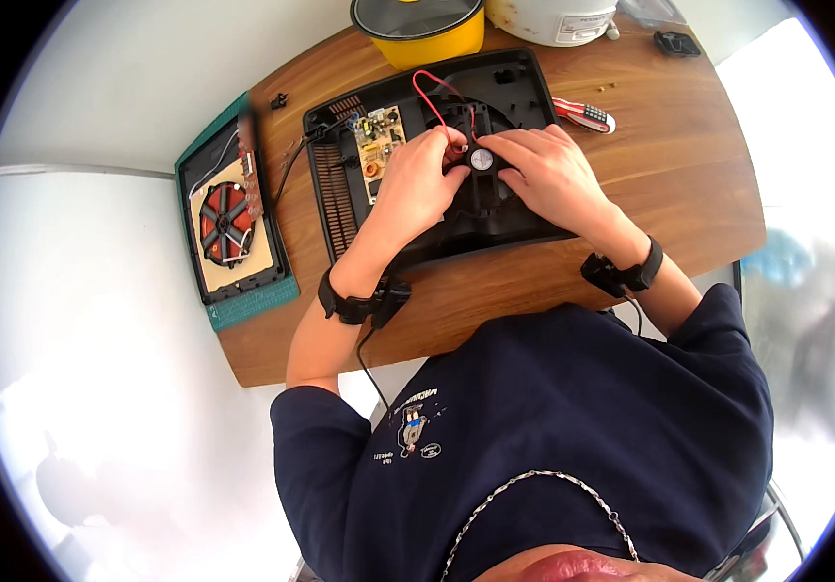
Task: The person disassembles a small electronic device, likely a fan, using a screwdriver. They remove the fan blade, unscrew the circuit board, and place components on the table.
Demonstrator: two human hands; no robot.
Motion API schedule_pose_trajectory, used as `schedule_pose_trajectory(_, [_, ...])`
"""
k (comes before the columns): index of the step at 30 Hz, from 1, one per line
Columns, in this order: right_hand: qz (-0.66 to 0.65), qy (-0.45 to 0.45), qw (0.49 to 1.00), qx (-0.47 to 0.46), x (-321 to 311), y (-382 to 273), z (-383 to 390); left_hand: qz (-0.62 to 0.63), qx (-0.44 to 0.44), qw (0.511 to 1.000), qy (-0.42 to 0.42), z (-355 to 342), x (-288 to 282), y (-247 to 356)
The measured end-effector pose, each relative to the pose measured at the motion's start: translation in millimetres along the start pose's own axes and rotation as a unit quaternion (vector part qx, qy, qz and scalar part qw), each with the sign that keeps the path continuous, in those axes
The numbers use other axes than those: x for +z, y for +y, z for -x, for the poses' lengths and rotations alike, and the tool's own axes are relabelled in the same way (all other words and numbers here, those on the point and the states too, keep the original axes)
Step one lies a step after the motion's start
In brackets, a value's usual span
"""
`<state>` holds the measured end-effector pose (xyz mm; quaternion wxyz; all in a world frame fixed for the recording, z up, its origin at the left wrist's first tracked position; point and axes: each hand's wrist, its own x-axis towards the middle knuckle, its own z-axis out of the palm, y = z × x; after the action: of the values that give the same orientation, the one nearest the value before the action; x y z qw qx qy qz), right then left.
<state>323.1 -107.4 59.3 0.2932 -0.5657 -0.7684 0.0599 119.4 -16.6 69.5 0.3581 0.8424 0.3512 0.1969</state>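
My left hand [420, 175] is closed at the centre of an open black appliance housing [417, 247], fingers curled near a red wire [416, 81]; what they hold is hidden. My right hand [548, 175] rests across the right side, fingers apart, index finger and thumb touching the parts around a silver round hub [481, 159] on a black fan bracket [483, 194]. A circuit board [375, 126] with components sits in the housing's left side, left of my hands. A black cable [291, 165] runs out from the housing's upper left corner.
At left, a housing piece with a red-and-black coil [226, 224] lies on a green mat [253, 310]. A yellow bowl [417, 48] and white container [544, 19] stand behind. A red-handled tool [592, 118] and black part [676, 44] lie rightward on the wooden table [679, 175].
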Motion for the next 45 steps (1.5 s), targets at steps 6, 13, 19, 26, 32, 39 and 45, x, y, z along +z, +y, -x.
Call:
schedule_pose_trajectory(6, [0.021, 0.061, 0.997, -0.032, -13.2, -6.5, -9.3, -0.021, 0.092, 0.991, 0.096, 1.6, -6.3, 7.7])
schedule_pose_trajectory(13, [0.049, 0.097, 0.990, -0.087, -17.3, -13.5, -20.9, -0.002, 0.069, 0.988, 0.139, 7.4, -14.4, 11.2])
schedule_pose_trajectory(19, [0.056, 0.117, 0.988, -0.087, -15.8, -15.8, -23.3, -0.003, 0.065, 0.989, 0.133, 12.1, -19.7, 19.8])
schedule_pose_trajectory(26, [0.122, 0.127, 0.980, -0.095, -16.2, -23.8, -26.7, -0.098, 0.088, 0.973, 0.187, 11.2, -8.0, 26.3])
schedule_pose_trajectory(32, [0.134, 0.103, 0.981, -0.090, -12.4, -35.8, -29.0, -0.133, 0.067, 0.963, 0.223, 4.1, -1.2, 17.0])
schedule_pose_trajectory(39, [0.058, 0.080, 0.991, -0.087, -13.0, -55.0, -28.1, -0.136, 0.107, 0.943, 0.284, -0.7, -4.7, 7.0])
schedule_pose_trajectory(45, [0.043, 0.105, 0.987, -0.116, -16.7, -53.2, -27.5, 0.017, 0.095, 0.954, 0.284, -3.9, -2.1, -2.3])
